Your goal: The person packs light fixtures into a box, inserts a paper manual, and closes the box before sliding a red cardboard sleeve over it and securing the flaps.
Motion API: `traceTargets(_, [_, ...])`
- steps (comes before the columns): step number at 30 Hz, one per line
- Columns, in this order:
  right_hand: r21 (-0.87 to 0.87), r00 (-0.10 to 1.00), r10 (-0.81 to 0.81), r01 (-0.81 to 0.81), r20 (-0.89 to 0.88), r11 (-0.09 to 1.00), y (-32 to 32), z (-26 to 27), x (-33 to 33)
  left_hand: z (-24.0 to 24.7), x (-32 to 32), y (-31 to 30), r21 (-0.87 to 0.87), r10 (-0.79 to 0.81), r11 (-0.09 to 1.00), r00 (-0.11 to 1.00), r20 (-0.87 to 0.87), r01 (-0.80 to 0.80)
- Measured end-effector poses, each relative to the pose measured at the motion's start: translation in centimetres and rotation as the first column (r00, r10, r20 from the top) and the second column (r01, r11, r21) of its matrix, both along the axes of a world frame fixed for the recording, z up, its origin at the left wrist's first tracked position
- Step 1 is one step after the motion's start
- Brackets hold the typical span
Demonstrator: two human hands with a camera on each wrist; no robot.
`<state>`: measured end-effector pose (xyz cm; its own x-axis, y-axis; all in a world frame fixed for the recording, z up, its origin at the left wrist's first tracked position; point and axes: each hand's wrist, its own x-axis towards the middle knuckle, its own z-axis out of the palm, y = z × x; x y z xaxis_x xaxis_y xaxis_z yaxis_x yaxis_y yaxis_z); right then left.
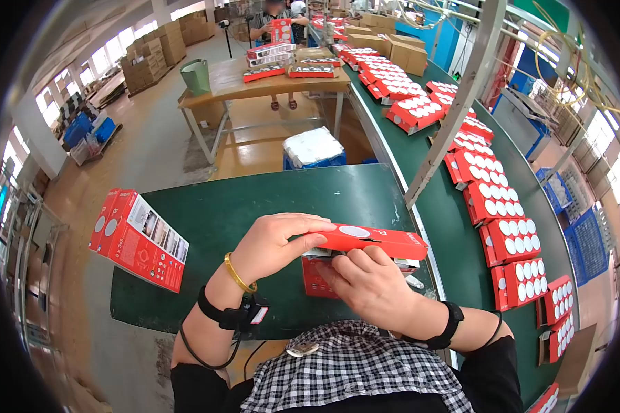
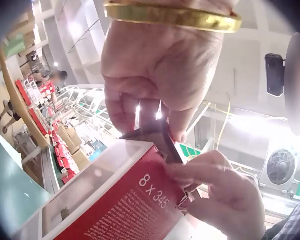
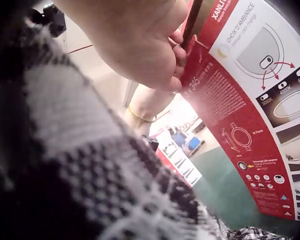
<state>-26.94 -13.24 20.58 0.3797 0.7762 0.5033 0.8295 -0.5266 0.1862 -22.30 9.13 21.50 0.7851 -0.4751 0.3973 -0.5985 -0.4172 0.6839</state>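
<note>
A red and white printed carton [image 1: 396, 242] stands upright at the near edge of the green table, its top end facing up. My left hand [image 1: 275, 241] holds the carton's top from the left, fingers over it and thumb along the near edge. My right hand [image 1: 379, 286] has its fingers curled at the near edge of that top, and in the left wrist view the right hand [image 2: 220, 195] pinches at the lid's edge beside the "8 x 345" print. Printed panels of the carton [image 3: 235, 125] fill the right of the right wrist view. The carton's inside is mostly hidden.
Another red carton [image 1: 145, 241] stands at the table's left end. On the right runs a green conveyor [image 1: 441, 220] bearing several red packs [image 1: 496, 199] with white discs. A metal post [image 1: 455, 103] rises between. Beyond are a white-topped blue crate [image 1: 313, 148] and a second table [image 1: 220, 79].
</note>
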Motion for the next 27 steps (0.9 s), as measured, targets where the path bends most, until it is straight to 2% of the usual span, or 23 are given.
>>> traceTargets(3, [-0.001,0.999,-0.033,0.033,-0.026,0.999,0.8,0.5,-0.3,-0.1,0.0,-0.1,-0.001,-0.002,1.000,0.998,0.063,0.002])
traceTargets(5, [0.005,0.999,-0.030,0.030,-0.041,1.000,1.1,0.6,-0.5,0.1,-0.1,-0.2,-0.022,0.000,1.000,1.000,-0.009,0.000])
traceTargets(8, [-0.017,0.997,-0.076,0.075,-0.026,0.997,1.2,0.5,-0.5,0.2,-0.1,-0.4,-0.013,0.009,1.000,1.000,0.006,-0.009])
traceTargets(12, [0.010,0.989,-0.115,0.116,-0.096,0.993,1.8,0.8,-0.5,0.5,-0.2,-0.5,-0.007,0.005,1.000,1.000,-0.014,-0.005])
traceTargets(17, [0.007,0.980,-0.176,0.177,-0.096,0.984,2.6,1.1,-0.6,0.1,-0.4,-0.6,-0.023,-0.004,1.000,0.999,0.040,0.005])
traceTargets(27, [-0.006,0.934,-0.268,0.274,-0.236,0.962,3.3,2.8,-1.3,0.0,-0.6,-1.1,-0.068,-0.025,0.997,0.998,0.050,0.028])
